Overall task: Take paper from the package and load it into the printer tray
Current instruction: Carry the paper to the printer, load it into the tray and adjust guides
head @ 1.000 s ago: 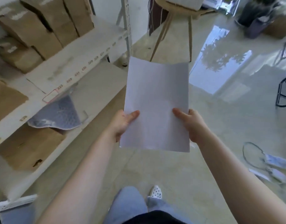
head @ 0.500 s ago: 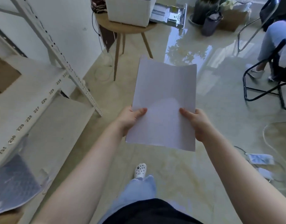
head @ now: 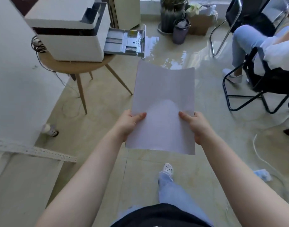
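A white stack of paper (head: pixel 163 89) is held out in front of me, its far edge curling upward. My left hand (head: pixel 128 123) grips its lower left edge and my right hand (head: pixel 197 126) grips its lower right edge, thumbs on top. Ahead at the upper left a white printer (head: pixel 70 31) stands on a round wooden side table (head: pixel 75 67). Its paper tray (head: pixel 125 42) is pulled out toward the right and looks empty. The paper's far edge is a short way in front of the tray. No paper package is in view.
A white wall (head: pixel 11 79) and a shelf rail (head: pixel 34 152) lie at the left. A person sits on a black folding chair (head: pixel 258 89) at the right. A potted plant (head: pixel 169 15), a dark bin (head: pixel 179 31) and a cardboard box (head: pixel 200 24) stand behind the tray. Cables (head: pixel 261 154) trail on the floor.
I have turned from the shelving and walked toward the printer, which now looms larger at the upper left. Both hands keep the same hold on the paper.
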